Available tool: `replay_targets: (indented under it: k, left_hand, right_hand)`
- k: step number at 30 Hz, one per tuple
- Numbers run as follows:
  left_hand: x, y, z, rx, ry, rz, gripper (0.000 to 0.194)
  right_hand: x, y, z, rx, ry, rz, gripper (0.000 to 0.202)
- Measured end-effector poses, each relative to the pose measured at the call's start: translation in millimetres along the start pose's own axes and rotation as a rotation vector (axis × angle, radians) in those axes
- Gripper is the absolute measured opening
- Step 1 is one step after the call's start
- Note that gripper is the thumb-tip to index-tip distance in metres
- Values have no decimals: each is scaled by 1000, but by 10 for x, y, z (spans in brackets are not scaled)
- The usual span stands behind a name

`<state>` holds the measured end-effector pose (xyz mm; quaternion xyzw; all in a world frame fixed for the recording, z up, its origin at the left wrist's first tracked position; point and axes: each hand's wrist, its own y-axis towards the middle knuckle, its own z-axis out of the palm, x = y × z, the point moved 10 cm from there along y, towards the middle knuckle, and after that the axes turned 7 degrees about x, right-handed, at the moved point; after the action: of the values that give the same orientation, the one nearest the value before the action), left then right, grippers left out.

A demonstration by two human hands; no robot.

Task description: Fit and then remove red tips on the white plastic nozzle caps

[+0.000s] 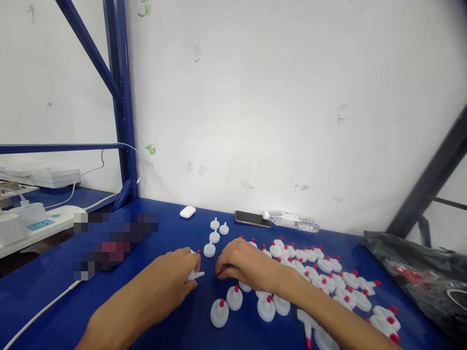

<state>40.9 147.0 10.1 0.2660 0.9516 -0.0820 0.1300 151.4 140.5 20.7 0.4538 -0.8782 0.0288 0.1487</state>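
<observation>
My left grip (178, 274) closed round white nozzle piece (199, 275), over counter (189, 335). My right grip (241, 260) curled by red tip (219, 275); can't tell if held. Low right forearm (314, 299) could topple red-tipped pieces (266, 312).

White spouted caps (209, 250), many red-tipped
One bare-spouted cap (197, 275) is held, spout toward three o'clock; four bare caps (214, 237) are stood upright at one o'clock, red-tipped caps (324, 265) scattered around three
</observation>
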Motion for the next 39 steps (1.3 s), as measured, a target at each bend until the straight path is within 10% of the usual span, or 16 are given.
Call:
replay_targets:
  k: [13, 39]
  left_hand:
    - [-307, 43, -224, -61, 8, 64, 25]
    - [-507, 6, -452, -271, 159, 209, 22]
  right_hand:
    - [-157, -204, -423, -232, 486, 198, 10]
    - [-323, -255, -509, -345, 788, 230, 22]
